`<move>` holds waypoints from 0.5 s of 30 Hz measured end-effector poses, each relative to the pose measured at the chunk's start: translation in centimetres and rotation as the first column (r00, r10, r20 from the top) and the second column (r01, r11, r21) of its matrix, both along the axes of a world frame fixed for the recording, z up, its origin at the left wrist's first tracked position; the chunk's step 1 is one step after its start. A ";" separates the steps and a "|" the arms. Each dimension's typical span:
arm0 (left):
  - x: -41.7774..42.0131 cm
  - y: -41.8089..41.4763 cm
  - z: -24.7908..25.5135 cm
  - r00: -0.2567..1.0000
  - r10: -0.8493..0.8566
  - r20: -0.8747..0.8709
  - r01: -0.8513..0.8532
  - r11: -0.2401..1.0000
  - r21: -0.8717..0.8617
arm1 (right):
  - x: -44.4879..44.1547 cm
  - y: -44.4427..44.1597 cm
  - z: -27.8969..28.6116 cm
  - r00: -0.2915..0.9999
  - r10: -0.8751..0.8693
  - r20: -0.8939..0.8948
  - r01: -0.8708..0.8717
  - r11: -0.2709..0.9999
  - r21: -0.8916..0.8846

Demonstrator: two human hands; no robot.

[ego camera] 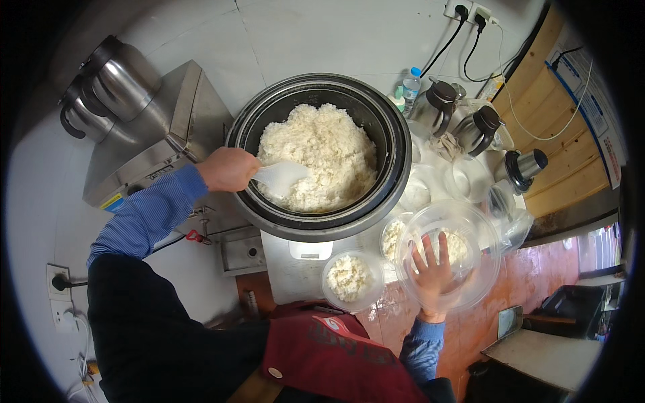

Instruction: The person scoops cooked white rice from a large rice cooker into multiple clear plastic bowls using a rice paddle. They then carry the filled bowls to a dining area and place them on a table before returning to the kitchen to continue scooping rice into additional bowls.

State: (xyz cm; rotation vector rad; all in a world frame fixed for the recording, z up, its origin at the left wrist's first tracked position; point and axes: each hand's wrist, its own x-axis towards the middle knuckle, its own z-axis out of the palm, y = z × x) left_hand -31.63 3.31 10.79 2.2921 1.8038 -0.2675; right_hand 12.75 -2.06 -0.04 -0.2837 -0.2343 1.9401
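My left hand (pixel 231 170) grips a whitish plastic rice paddle (pixel 283 177), its blade against the cooked rice (pixel 322 151) in a large round black cooker pot (pixel 378 201). To the right, my right hand (pixel 432 274) holds a clear plastic bowl (pixel 478 282); its spread fingers show through the plastic. More rice (pixel 456 247) shows through this bowl; whether it lies inside or beneath, I cannot tell. A clear tub of rice (pixel 348 278) stands below the cooker, and another tub with rice (pixel 393 239) sits partly behind the held bowl.
Clear containers (pixel 468 177), metal jugs (pixel 439 103) and a water bottle (pixel 411 86) crowd the table (pixel 297 267) right of the cooker. Left is a stainless steel appliance (pixel 151 136) carrying steel jugs (pixel 121 80); a small metal sink (pixel 243 250) lies below it. Cables hang at upper right.
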 end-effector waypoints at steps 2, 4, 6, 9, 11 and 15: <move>1.1 0.3 -0.3 0.993 -0.069 -0.097 0.068 0.998 -0.012 | -0.4 0.0 0.3 1.000 -0.010 -0.005 0.009 1.000 -0.029; 2.4 0.6 -0.7 0.980 -0.142 -0.140 0.144 0.990 0.006 | -0.5 0.1 0.6 1.000 -0.007 0.005 0.007 0.999 -0.046; 3.6 1.0 -0.7 0.966 -0.220 -0.136 0.229 0.972 0.057 | -0.9 0.2 0.8 1.000 -0.012 0.014 0.013 0.997 -0.076; 4.9 2.5 -0.6 0.949 -0.274 -0.158 0.282 0.959 0.031 | -1.5 0.3 0.9 1.000 -0.014 0.008 0.015 0.995 -0.094; 5.3 3.7 -0.9 0.941 -0.305 -0.146 0.308 0.951 -0.007 | -1.8 0.3 0.9 1.000 -0.015 0.002 0.015 0.995 -0.096; 7.2 5.8 -0.4 0.925 -0.358 -0.124 0.351 0.933 -0.079 | -1.9 0.2 0.7 1.000 -0.022 0.009 0.023 0.995 -0.097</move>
